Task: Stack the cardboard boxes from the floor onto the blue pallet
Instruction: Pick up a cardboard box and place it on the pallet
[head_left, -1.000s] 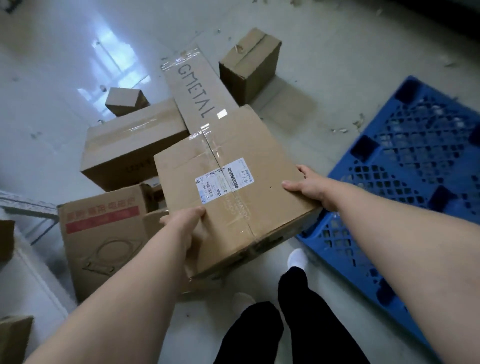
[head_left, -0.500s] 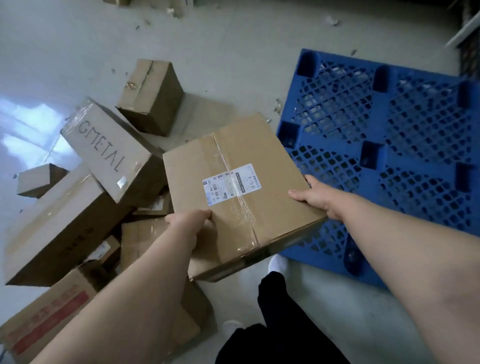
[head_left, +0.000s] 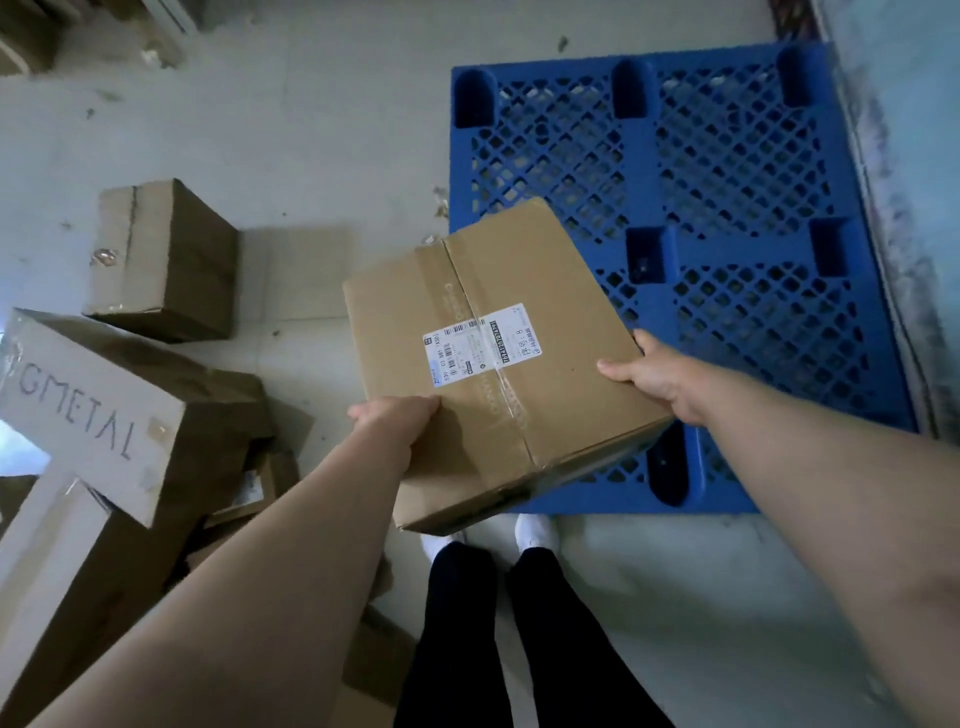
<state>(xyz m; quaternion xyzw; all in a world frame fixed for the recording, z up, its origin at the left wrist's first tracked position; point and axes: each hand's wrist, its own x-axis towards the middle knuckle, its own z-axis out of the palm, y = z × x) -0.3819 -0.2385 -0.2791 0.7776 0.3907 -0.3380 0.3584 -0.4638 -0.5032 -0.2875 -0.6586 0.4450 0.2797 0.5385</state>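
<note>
I hold a taped cardboard box (head_left: 540, 291) with a white shipping label in the air, tilted, its far right part over the near left corner of the blue pallet (head_left: 737, 244). My left hand (head_left: 395, 421) grips its near left edge, fingers curled under. My right hand (head_left: 660, 379) grips the near right edge, thumb on top. The pallet lies flat on the floor with nothing on it. More boxes lie on the floor at left: a small brown box (head_left: 166, 260), a long box marked "GMETAL" (head_left: 98, 410), and a large box (head_left: 67, 587) under it.
My legs in dark trousers (head_left: 498, 634) and white shoes stand just in front of the pallet's near edge. A wall (head_left: 904, 156) runs along the pallet's right side. Bare grey floor (head_left: 322, 135) with scraps lies beyond the boxes.
Both hands have carried the labelled box to the right, from above the box pile to over the pallet's near left corner. The view has swung right, showing the whole pallet.
</note>
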